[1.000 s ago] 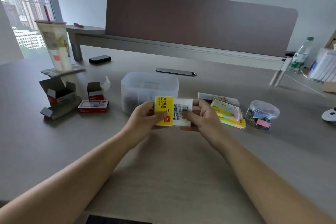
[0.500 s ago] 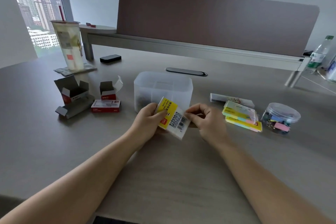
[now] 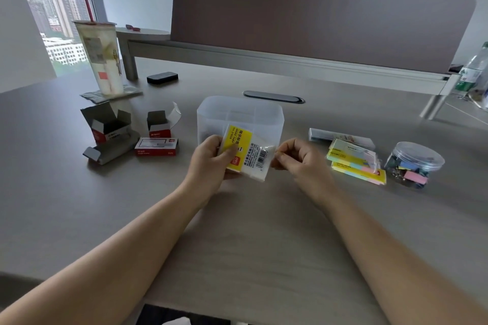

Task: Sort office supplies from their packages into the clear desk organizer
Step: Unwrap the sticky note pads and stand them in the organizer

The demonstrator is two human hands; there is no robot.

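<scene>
A small yellow-and-white index tab packet point(image 3: 248, 155) in clear wrap is held just in front of the clear desk organizer point(image 3: 239, 116). My left hand point(image 3: 211, 161) grips the packet's left side, thumb on the yellow label. My right hand point(image 3: 298, 158) pinches the clear wrap at the packet's right edge. The organizer stands mid-desk with dark small items showing faintly at its bottom left. To the right lie sticky-note packs point(image 3: 353, 162), a long staple box point(image 3: 340, 137) and a clear tub of binder clips point(image 3: 413, 163).
Opened grey-and-red boxes point(image 3: 111, 134) point(image 3: 161, 124) and a shut red box point(image 3: 155, 146) lie at the left. A tall drink cup point(image 3: 101, 58) with a straw stands behind them. A black case point(image 3: 162, 78), a desk divider point(image 3: 317, 16) and a water bottle point(image 3: 472, 71) are at the back.
The packet has been tilted from level to slanted, its right end lower. My right hand has shifted from holding its end to pinching the wrap's edge. The view has drifted left.
</scene>
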